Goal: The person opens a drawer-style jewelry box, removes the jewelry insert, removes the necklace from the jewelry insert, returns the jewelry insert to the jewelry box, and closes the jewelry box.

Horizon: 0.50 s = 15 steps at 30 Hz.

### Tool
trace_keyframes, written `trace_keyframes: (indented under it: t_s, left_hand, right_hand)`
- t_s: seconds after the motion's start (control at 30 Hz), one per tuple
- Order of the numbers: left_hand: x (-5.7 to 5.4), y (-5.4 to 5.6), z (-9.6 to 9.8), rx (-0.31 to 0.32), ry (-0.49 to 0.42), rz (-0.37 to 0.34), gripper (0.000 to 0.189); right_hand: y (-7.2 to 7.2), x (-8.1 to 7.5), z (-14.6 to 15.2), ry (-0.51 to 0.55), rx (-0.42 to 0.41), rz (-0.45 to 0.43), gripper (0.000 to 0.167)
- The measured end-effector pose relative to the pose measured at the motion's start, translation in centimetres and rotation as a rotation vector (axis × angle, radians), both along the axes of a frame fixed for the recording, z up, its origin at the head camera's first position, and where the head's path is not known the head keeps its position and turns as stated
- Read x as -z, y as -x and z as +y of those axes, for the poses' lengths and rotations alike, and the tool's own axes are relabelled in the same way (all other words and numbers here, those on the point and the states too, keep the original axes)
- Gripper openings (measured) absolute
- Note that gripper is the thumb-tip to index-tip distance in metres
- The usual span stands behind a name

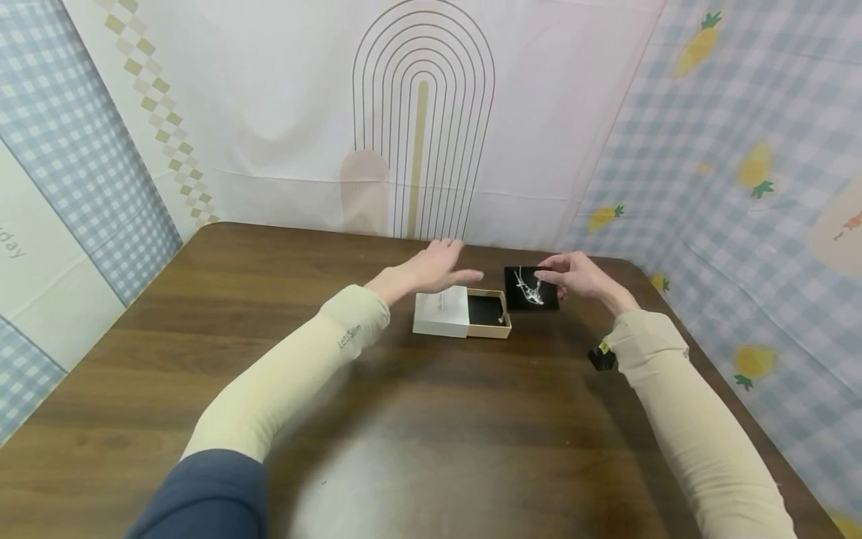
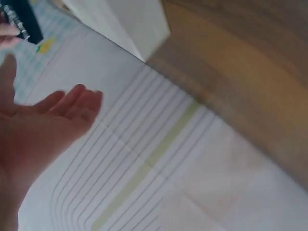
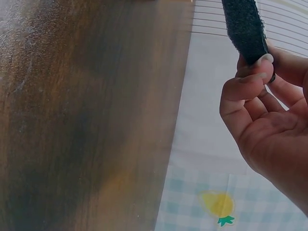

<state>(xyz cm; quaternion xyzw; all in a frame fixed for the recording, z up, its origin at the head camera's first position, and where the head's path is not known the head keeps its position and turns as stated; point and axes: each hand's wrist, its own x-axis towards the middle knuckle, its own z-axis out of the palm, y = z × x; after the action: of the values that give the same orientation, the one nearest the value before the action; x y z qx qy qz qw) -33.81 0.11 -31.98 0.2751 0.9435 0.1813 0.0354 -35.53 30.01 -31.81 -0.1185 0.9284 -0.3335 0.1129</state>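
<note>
My right hand pinches the right edge of a black padded jewelry card between thumb and fingers. A silver necklace with a pendant lies across its face. Seen edge-on in the right wrist view, the card looks like thick, fuzzy foam. Left of it on the table sits a gift box with a white sleeve. Its tan drawer, lined in black, is slid partway out to the right. Over the sleeve's far side, my left hand hovers with fingers extended, holding nothing.
The brown wooden table ends at a white printed cloth hung behind it. On the right hangs a blue checked cloth with pineapples, close to the table's edge. A small black device is by my right wrist.
</note>
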Motion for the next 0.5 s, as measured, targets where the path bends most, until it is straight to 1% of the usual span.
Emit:
trace_keyframes:
  t_s: [0.03, 0.1, 0.2, 0.3, 0.37, 0.5]
  left_hand:
    - [-0.1, 0.1, 0.4, 0.0, -0.077, -0.02, 0.079]
    - [-0.2, 0.2, 1.2, -0.01, -0.226, -0.089, 0.07]
    - [0.0, 0.1, 2.4, -0.045, -0.453, -0.249, 0.058]
    - [0.4, -0.2, 3.7, -0.099, -0.645, -0.391, 0.049]
    - [0.6, -0.3, 4.5, -0.131, -0.745, -0.463, 0.048]
    - [0.7, -0.5, 6.0, -0.19, -0.847, -0.565, 0.048]
  right_hand:
    - [0.0, 0.0, 0.1, 0.0, 0.001, 0.0, 0.039]
    - [0.0, 0.0, 0.2, -0.004, -0.001, 0.001, 0.04]
    - [-0.1, -0.2, 0.3, 0.005, 0.001, -0.005, 0.041]
    - [-0.2, -0.5, 0.3, 0.016, -0.003, -0.01, 0.042]
    - [-0.2, -0.6, 0.2, 0.022, -0.004, -0.013, 0.043]
    - [-0.2, -0.7, 0.3, 0.027, 0.012, -0.021, 0.04]
